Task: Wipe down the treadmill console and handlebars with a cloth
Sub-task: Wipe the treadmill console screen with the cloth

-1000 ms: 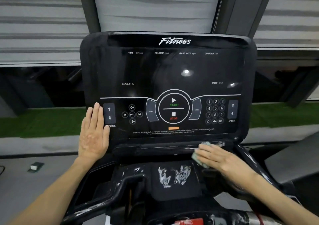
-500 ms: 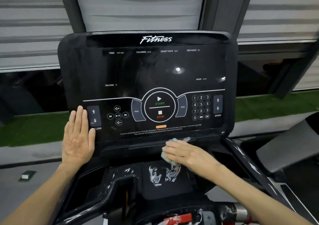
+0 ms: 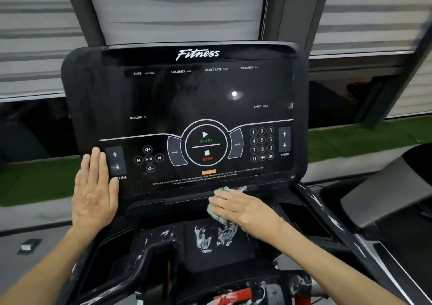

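**Two hands on the console, cloth midway along the ledge**

The cloth (image 3: 216, 214) is bunched under my right hand (image 3: 245, 208), on the narrow ledge (image 3: 187, 198) just below the screen. My fingers lie nearly straight on top of it and press it down rather than curl round it. A second ago the cloth was under the number pad at the right end. Now it sits below the start and stop circle, so the stroke has carried leftward. I judge the right stretch of the ledge wiped and the left stretch still to do.

My left hand (image 3: 94, 187) has not shifted. It lies flat and open, holding nothing, on the lower left corner of the console (image 3: 187, 94) beside the incline arrows, bracing the panel.

Below the ledge, the dark pad (image 3: 215, 236) carries white smears. The left handlebar (image 3: 140, 267) shows streaks too, so I reckon that part of the job is not yet done. Something red (image 3: 231, 296) sits at the bottom edge, and I cannot tell what it is.

One recessed pocket lies right of the pad (image 3: 301, 220) and another left (image 3: 109, 258). Both are too dark for me to say what, if anything, is in them.

Further out there are pale blinds (image 3: 175, 7) behind the console, a strip of green turf (image 3: 350, 141) and a small flat object on the floor (image 3: 29, 246) to my left.
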A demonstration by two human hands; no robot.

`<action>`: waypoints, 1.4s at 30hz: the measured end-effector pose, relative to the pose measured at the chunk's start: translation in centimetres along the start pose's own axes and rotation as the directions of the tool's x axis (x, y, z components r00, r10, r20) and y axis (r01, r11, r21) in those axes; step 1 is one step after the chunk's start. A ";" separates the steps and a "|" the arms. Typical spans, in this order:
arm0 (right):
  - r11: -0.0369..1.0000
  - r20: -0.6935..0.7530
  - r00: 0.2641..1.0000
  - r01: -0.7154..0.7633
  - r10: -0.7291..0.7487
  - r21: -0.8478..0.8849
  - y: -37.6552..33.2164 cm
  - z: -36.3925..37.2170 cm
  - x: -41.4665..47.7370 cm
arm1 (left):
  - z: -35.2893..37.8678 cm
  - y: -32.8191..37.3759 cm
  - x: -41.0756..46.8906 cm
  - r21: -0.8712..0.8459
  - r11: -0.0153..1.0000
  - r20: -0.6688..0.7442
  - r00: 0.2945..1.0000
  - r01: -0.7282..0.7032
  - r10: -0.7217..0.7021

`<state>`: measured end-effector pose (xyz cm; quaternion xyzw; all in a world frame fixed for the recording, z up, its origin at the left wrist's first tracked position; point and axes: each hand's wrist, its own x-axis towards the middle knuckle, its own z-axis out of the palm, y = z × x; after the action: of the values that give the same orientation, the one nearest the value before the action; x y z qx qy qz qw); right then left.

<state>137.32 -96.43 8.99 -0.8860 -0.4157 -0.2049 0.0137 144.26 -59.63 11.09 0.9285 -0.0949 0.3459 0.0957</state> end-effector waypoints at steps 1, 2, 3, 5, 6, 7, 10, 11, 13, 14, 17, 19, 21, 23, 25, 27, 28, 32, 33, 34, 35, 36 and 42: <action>1.000 -0.008 1.000 -0.021 0.021 0.004 0.4 -0.2 -0.9 | 0.0 -0.1 0.0 0.000 1.000 -0.002 1.000 -0.001 0.001; 0.999 -0.009 0.999 -0.052 0.052 0.009 1.0 -0.6 -2.2 | 0.0 0.0 -0.1 -0.002 1.000 -0.003 1.000 0.004 -0.004; 0.997 -0.007 0.996 -0.083 0.083 0.000 1.7 -0.9 -3.6 | 0.0 0.0 -0.1 -0.005 1.000 -0.003 1.000 0.013 -0.013; 0.990 0.024 0.991 -0.132 0.133 -0.039 2.6 -1.4 -5.9 | 0.0 0.1 0.0 -0.010 1.000 0.006 1.000 0.030 -0.030; 0.988 0.035 0.988 -0.150 0.152 -0.043 2.8 -1.6 -6.3 | -0.1 0.2 0.0 -0.009 0.999 0.015 0.999 0.033 -0.033; 0.987 0.027 0.988 -0.154 0.155 -0.037 2.8 -1.5 -6.2 | -0.1 0.3 -0.1 -0.006 0.999 0.024 0.999 0.033 -0.032; 0.997 -0.020 0.998 -0.061 0.060 -0.041 1.2 -0.3 -3.0 | 0.0 0.3 -0.1 0.003 1.000 0.039 0.999 0.021 -0.021; 0.999 -0.031 0.999 -0.018 0.017 -0.044 0.3 0.3 -1.5 | 0.0 0.3 -0.1 0.005 1.000 0.036 0.999 0.023 -0.023; 0.998 -0.030 0.999 0.044 -0.045 -0.034 -1.0 1.4 0.9 | -0.1 0.4 -0.2 0.007 1.000 0.032 0.999 0.026 -0.026; 0.998 -0.012 0.998 0.062 -0.062 -0.009 -1.4 1.4 1.6 | -0.2 0.4 -0.3 0.005 1.000 0.029 0.999 0.019 -0.019; 0.999 -0.001 0.999 0.048 -0.048 0.018 0.1 0.4 0.0 | -0.3 0.5 -0.4 -0.034 0.999 -0.004 1.000 0.002 -0.002; 0.999 0.035 0.999 -0.015 0.014 0.036 2.0 -1.1 -3.1 | -0.7 1.1 -0.4 -0.095 0.996 -0.049 0.999 0.003 -0.007; 0.996 0.051 0.996 -0.080 0.079 0.032 3.8 -2.2 -6.3 | -1.0 2.5 -0.7 -0.161 0.983 -0.108 0.991 -0.089 0.072; 0.993 0.040 0.993 -0.113 0.113 0.014 4.5 -2.4 -7.6 | -1.3 4.6 -1.6 -0.245 0.942 -0.134 0.970 -0.231 0.203; 0.994 0.028 0.993 -0.113 0.113 -0.006 4.3 -2.2 -7.1 | -1.4 7.0 -2.5 -0.293 0.896 -0.082 0.942 -0.334 0.324; 0.996 -0.003 0.996 -0.084 0.084 -0.034 3.7 -1.9 -5.9 | -0.9 9.0 -3.0 -0.288 0.874 0.011 0.911 -0.391 0.412; 0.997 -0.004 0.998 -0.068 0.068 -0.034 3.4 -1.7 -5.2 | -0.4 9.7 -3.1 -0.267 0.870 0.063 0.893 -0.415 0.446; 0.996 -0.011 0.996 -0.084 0.085 0.034 2.5 -0.8 -4.0 | 0.7 11.1 -3.5 -0.068 0.839 0.259 0.803 -0.539 0.537; 0.994 -0.015 0.995 -0.097 0.098 0.048 2.5 -0.9 -4.2 | 0.7 10.9 -3.7 -0.037 0.836 0.285 0.797 -0.547 0.533; 0.992 -0.017 0.993 -0.114 0.115 0.050 2.7 -1.0 -4.9 | 0.8 10.7 -3.9 -0.020 0.833 0.298 0.792 -0.552 0.532; 0.990 -0.013 0.990 -0.137 0.137 0.038 3.1 -1.3 -5.9 | 0.9 10.6 -4.0 -0.010 0.829 0.302 0.789 -0.559 0.535; 0.987 -0.004 0.987 -0.159 0.159 0.018 3.5 -1.5 -6.9 | 1.1 10.4 -4.1 -0.001 0.827 0.304 0.787 -0.563 0.536; 0.975 -0.035 0.975 -0.221 0.222 0.018 3.6 -1.4 -7.5 | 1.5 10.7 -4.6 -0.002 0.853 0.282 0.818 -0.522 0.501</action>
<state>135.19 -104.53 7.93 -0.9228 -0.3155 -0.2154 0.0504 139.16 -69.83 8.12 0.9102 -0.3399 0.2312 -0.0499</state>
